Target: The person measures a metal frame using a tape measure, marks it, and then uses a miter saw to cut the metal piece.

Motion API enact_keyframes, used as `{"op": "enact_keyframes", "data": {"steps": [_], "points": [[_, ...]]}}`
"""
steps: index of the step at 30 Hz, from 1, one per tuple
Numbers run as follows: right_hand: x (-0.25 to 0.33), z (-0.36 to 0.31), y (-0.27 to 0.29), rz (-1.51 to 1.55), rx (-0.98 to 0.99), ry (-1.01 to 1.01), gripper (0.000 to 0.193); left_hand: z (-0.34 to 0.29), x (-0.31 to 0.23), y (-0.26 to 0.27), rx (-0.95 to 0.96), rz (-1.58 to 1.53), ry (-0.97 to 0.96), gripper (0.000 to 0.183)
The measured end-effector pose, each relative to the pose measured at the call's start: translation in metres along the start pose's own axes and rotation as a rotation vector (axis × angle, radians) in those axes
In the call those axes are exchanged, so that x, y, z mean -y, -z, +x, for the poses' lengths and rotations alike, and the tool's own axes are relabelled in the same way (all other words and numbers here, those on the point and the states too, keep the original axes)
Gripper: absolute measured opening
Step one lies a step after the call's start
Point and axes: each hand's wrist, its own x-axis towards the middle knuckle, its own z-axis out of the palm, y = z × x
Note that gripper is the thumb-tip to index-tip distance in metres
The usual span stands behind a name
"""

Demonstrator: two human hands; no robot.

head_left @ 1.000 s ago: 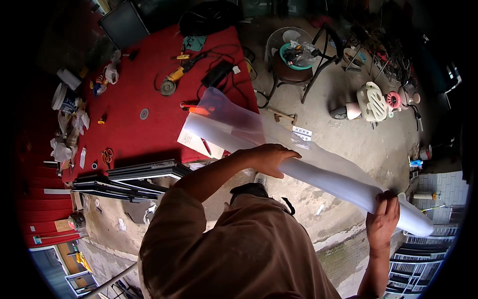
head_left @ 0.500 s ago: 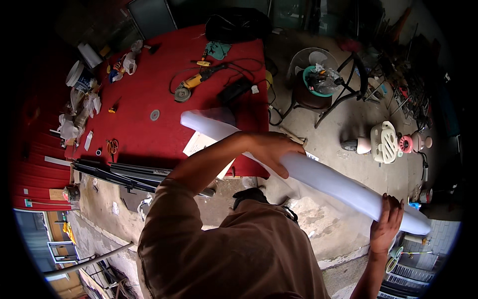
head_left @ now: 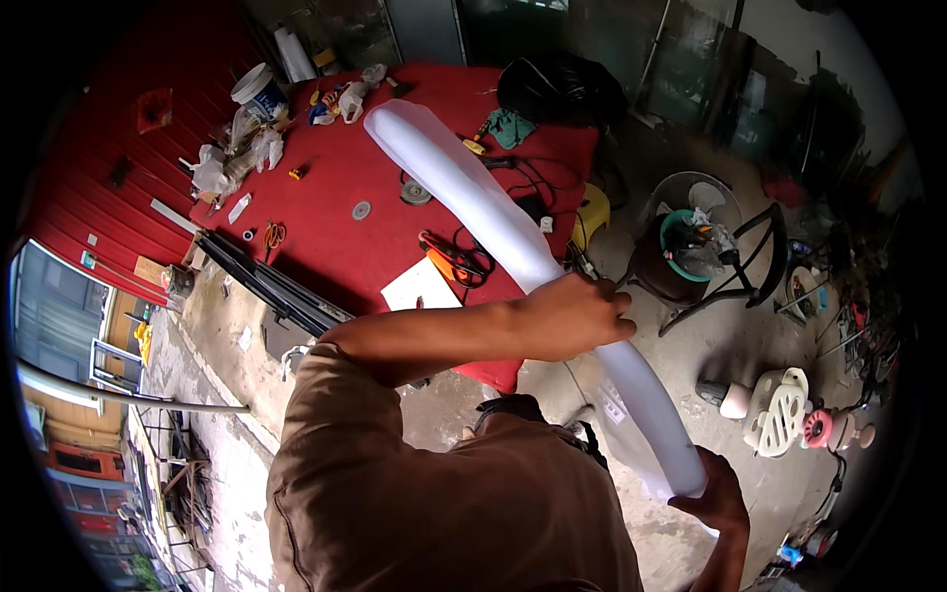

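A long roll of white, half-see-through sheeting (head_left: 493,222) slants from above the red-covered table down toward the lower right. Reaching across from the left, my left hand (head_left: 577,318) is wrapped over the roll around its middle. My right hand (head_left: 720,490) grips the roll's lower end, thumb on the near side and the other fingers partly hidden behind. A loose, clear flap of the sheeting (head_left: 631,444) hangs beneath the lower half. Under the upper half, an orange-handled tool (head_left: 449,259) and a white sheet of paper (head_left: 419,286) lie on the table.
The red table (head_left: 326,257) carries a grinding disc (head_left: 361,210), scissors (head_left: 273,235), a bucket (head_left: 258,92) and a black bag (head_left: 562,89). Dark metal profiles (head_left: 266,281) lie along its near left edge. At right are a chair (head_left: 764,257) with a green basin (head_left: 671,242) and a pink-and-white fan (head_left: 784,414).
The roll has turned steeper, its far end swinging up over the table and its near end coming closer. My right hand has moved down and left to the roll's end. The whole view has turned.
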Motion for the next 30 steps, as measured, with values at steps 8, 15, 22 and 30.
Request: {"op": "enact_keyframes", "data": {"steps": [8, 15, 22, 30], "points": [[-0.081, 0.064, 0.061, -0.061, -0.159, 0.199, 0.061, 0.026, -0.024, 0.005, -0.027, 0.155, 0.163, 0.031], [-0.022, 0.184, 0.022, 0.053, -0.165, 0.488, 0.125, 0.060, -0.037, 0.053, 0.002, 0.263, 0.279, 0.036], [0.028, 0.267, 0.008, 0.135, -0.193, 0.449, 0.063, 0.049, 0.028, 0.055, -0.063, 0.250, 0.440, 0.038], [0.089, 0.312, 0.115, -0.562, -0.440, 0.729, 0.046, 0.001, 0.163, 0.041, 0.394, -0.878, 0.332, 0.066]]}}
